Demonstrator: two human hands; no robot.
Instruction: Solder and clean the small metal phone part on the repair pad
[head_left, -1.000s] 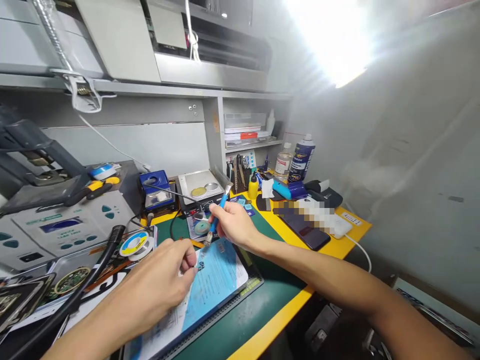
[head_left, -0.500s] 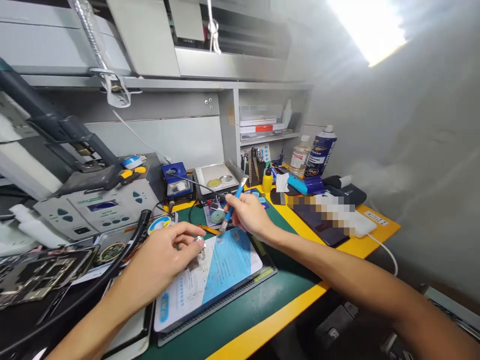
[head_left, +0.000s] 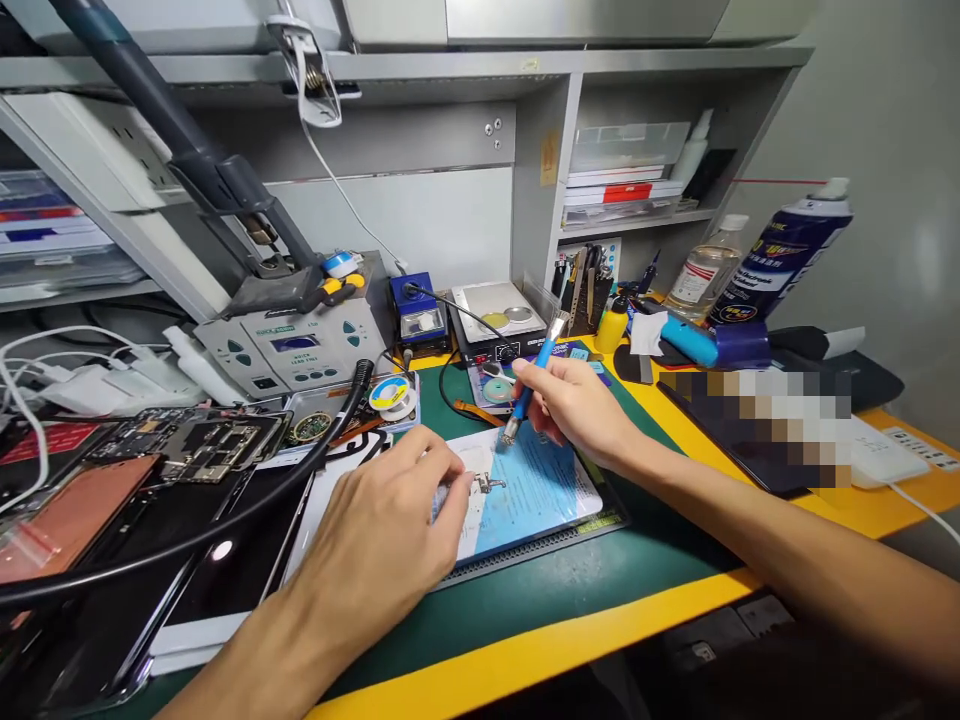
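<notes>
My right hand grips a slim blue brush, held at a slant. Its lower tip hangs over a blue and white printed flat box and its silver end points up. My left hand rests over the box's left part, its fingers curled and its thumb near the fingertips. Just beyond its thumb is a small dark and silver metal part on the box. What lies between the left fingers is mostly hidden. A dark spiral-edged pad lies under the box.
At left lie opened phones and circuit boards, crossed by a black hose. A soldering station and a solder spool stand behind. Right are a yellow bottle, a clear bottle, a spray can and a dark phone.
The view has turned to the left and lower, so everything sits further right. The right hand keeps the brush. The left hand has its fingers more curled, near the small part.
</notes>
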